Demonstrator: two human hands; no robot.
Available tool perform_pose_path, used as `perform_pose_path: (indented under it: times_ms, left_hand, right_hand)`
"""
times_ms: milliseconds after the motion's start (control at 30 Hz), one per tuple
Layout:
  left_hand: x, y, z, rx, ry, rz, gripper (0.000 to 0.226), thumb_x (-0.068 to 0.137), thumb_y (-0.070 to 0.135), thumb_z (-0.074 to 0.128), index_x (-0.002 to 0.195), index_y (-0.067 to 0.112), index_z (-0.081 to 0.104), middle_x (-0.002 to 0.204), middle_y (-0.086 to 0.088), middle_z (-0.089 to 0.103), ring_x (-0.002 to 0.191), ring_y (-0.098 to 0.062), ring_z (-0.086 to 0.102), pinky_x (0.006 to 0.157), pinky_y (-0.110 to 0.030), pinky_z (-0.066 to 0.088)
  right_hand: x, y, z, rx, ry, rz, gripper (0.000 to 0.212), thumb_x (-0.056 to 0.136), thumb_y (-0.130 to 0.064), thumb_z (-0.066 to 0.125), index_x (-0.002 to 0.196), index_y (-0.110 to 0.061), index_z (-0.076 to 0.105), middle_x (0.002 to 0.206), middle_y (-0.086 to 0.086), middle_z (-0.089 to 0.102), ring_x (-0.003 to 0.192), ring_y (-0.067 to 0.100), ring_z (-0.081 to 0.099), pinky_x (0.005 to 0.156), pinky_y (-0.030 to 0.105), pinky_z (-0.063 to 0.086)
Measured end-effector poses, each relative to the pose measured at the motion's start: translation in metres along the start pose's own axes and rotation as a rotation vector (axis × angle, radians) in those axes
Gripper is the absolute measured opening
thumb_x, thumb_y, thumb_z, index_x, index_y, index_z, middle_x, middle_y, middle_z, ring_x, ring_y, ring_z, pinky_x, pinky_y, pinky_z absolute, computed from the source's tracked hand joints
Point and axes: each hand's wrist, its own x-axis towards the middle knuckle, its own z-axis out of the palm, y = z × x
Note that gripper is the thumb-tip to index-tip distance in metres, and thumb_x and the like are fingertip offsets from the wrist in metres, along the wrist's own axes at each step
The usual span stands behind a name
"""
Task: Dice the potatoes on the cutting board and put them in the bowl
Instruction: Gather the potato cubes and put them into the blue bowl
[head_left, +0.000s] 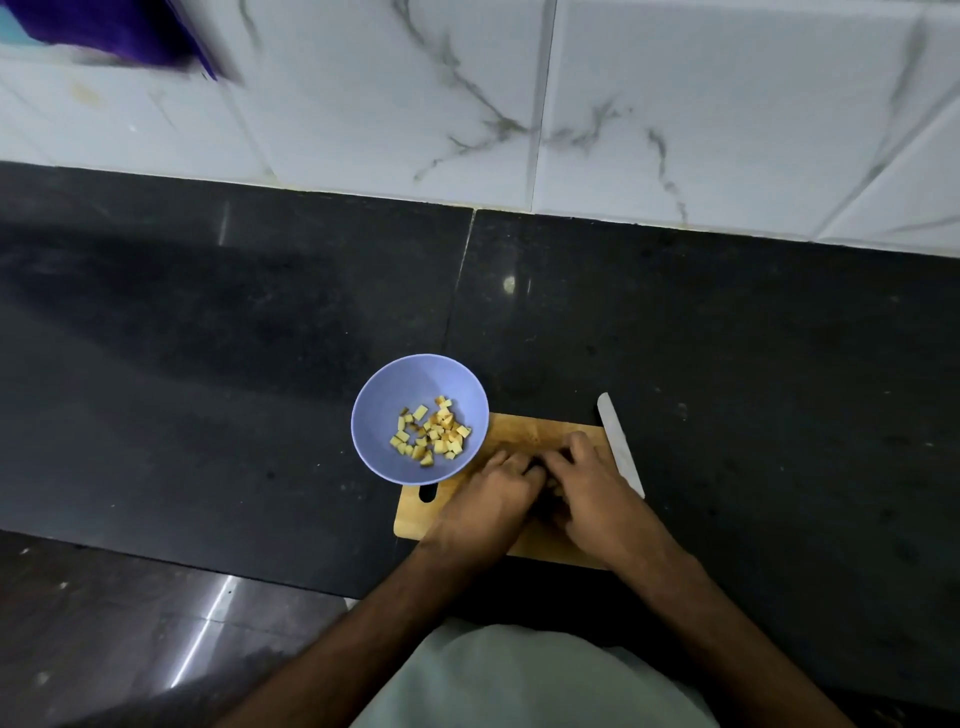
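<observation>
Both hands (540, 486) cupped together mid-board, grip unclear; bowl (387, 384) overlapping board's (415, 519) far-left corner.

Both hands, left hand (493, 486) and right hand (587, 480), crowd the middle of the cutting board (415, 514). Bowl (374, 415) overlaps the board's far-left corner, blocks that side. Knife (621, 447) lies along the board's right edge. Counter (208, 364) open to the left, behind and far right. Tiled wall (519, 104) bounds the back.

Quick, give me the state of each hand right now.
Left hand: fingers curled on the cutting board; what it holds is hidden.
Right hand: the same, contents hidden.
</observation>
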Motion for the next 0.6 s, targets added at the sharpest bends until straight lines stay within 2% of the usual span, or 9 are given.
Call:
perform_pose_path:
  times_ms: [100, 200, 400, 533, 600]
  left_hand:
    - [0.004, 0.001, 0.001, -0.077, 0.004, -0.058, 0.033, 0.096, 0.007, 0.055, 0.128, 0.009, 0.061, 0.126, -0.012, 0.06, 0.116, -0.029, 0.057, 0.091, -0.044, 0.054]
    - [0.003, 0.004, -0.004, -0.127, 0.012, -0.12, 0.035, 0.097, 0.008, 0.054, 0.132, 0.011, 0.06, 0.126, -0.01, 0.063, 0.113, -0.025, 0.06, 0.091, -0.038, 0.052]
    - [-0.002, 0.013, -0.012, -0.289, 0.099, -0.222, 0.029, 0.096, 0.007, 0.056, 0.123, 0.015, 0.065, 0.114, -0.004, 0.069, 0.099, -0.016, 0.063, 0.082, -0.031, 0.052]
    - [-0.011, 0.013, -0.021, -0.462, 0.19, -0.325, 0.034, 0.091, 0.01, 0.065, 0.123, 0.022, 0.069, 0.113, 0.006, 0.072, 0.101, -0.009, 0.066, 0.089, -0.031, 0.055]
    - [-0.015, 0.016, -0.033, -0.596, 0.235, -0.361, 0.029, 0.09, 0.01, 0.068, 0.112, 0.029, 0.071, 0.103, 0.016, 0.072, 0.097, -0.002, 0.067, 0.085, -0.025, 0.057]
  right_hand:
    - [0.004, -0.006, 0.002, -0.011, 0.03, 0.075, 0.05, 0.088, -0.017, 0.065, 0.133, -0.031, 0.048, 0.136, -0.001, 0.038, 0.116, 0.017, 0.047, 0.098, 0.035, 0.048]
    - [0.007, -0.012, 0.009, -0.006, 0.084, 0.141, 0.048, 0.089, -0.015, 0.063, 0.133, -0.032, 0.049, 0.134, 0.0, 0.041, 0.114, 0.019, 0.049, 0.094, 0.035, 0.05]
    - [0.009, -0.014, 0.009, 0.049, 0.142, 0.159, 0.038, 0.096, -0.016, 0.05, 0.13, -0.032, 0.054, 0.129, -0.002, 0.045, 0.111, 0.015, 0.049, 0.093, 0.031, 0.049]
    - [0.008, -0.009, -0.003, 0.198, 0.122, 0.161, 0.038, 0.092, -0.016, 0.062, 0.127, -0.032, 0.061, 0.124, -0.008, 0.051, 0.109, 0.01, 0.055, 0.093, 0.022, 0.045]
    - [0.007, -0.006, -0.013, 0.372, 0.127, 0.219, 0.031, 0.088, -0.02, 0.069, 0.115, -0.035, 0.065, 0.111, -0.015, 0.059, 0.1, 0.004, 0.06, 0.081, 0.013, 0.044]
